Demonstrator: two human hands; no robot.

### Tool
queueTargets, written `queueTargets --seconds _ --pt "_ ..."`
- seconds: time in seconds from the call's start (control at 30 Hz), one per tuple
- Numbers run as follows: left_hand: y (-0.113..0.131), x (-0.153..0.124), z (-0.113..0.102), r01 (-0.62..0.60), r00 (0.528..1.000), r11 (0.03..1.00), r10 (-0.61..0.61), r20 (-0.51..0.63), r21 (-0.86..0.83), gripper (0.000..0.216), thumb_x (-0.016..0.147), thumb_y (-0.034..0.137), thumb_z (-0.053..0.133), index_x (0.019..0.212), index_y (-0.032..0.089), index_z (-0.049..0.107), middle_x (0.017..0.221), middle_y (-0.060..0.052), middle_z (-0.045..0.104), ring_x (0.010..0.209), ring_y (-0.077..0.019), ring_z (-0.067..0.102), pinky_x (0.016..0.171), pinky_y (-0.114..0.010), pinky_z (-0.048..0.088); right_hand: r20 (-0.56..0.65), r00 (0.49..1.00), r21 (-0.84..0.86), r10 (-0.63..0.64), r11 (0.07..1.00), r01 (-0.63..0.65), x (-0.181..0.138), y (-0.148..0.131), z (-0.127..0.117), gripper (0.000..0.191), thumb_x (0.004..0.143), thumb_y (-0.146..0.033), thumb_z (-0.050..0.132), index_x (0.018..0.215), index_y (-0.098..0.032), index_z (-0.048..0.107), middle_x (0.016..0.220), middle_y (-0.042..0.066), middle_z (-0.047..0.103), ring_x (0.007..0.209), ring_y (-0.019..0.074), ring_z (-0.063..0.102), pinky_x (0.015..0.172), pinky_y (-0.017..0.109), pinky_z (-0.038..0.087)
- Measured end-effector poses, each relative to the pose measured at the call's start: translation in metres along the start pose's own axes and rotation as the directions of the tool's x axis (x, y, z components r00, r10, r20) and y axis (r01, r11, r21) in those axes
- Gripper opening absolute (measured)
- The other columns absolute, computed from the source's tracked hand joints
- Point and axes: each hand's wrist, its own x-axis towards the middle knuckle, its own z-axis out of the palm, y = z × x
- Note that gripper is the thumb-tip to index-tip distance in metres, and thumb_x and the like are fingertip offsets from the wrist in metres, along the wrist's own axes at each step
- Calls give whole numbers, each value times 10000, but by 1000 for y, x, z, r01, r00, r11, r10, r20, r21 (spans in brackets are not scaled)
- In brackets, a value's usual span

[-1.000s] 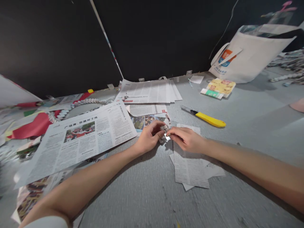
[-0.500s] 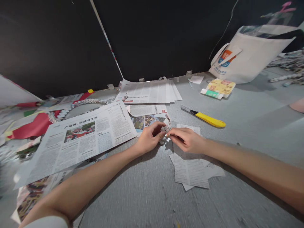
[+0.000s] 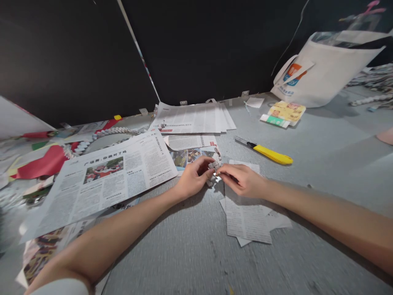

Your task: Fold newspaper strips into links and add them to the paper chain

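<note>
Between my two hands is a small chain of folded newspaper (image 3: pixel 214 166), much of it hidden by fingers. My left hand (image 3: pixel 193 177) is closed around its left side, thumb and fingers pinching it. From the right, my right hand (image 3: pixel 242 180) pinches the chain's edge with thumb and forefinger. Cut newspaper pieces (image 3: pixel 248 221) lie on the table under and below my right hand. A large newspaper sheet (image 3: pixel 123 172) spreads out left of my left hand, and a colour-printed page (image 3: pixel 192 155) lies just behind it.
A yellow utility knife (image 3: pixel 270 153) lies behind my right hand, blade extended. Farther back are stacked newspapers (image 3: pixel 190 116), yellow packets (image 3: pixel 288 112) and a white bag (image 3: pixel 325 69). A folded-paper chain (image 3: pixel 115 131) and red paper (image 3: pixel 43 162) lie at left. A dark panel (image 3: pixel 215 49) closes the back.
Both hands keep nearly the same place and grip on the folded newspaper chain. The whole view has shifted very slightly.
</note>
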Motion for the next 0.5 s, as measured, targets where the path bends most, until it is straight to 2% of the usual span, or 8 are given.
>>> queueTargets --seconds 0.33,0.5 --pt "0 0 0 5 1000 1000 -5 8 10 225 996 322 657 1170 179 652 787 -6 583 727 -150 517 708 -335 431 10 1000 -15 -5 1000 5 0 1 0 128 1073 -177 518 1154 -194 616 856 26 699 676 145 603 635 290 455" --pt "-3 2 1 0 1000 999 0 2 -34 209 980 264 665 1168 178 638 815 -6 587 761 -146 538 723 -325 446 -40 999 -31 -3 1000 1 0 4 3 139 1096 -193 482 1154 -205 608 893 48 704 714 168 627 650 311 484"
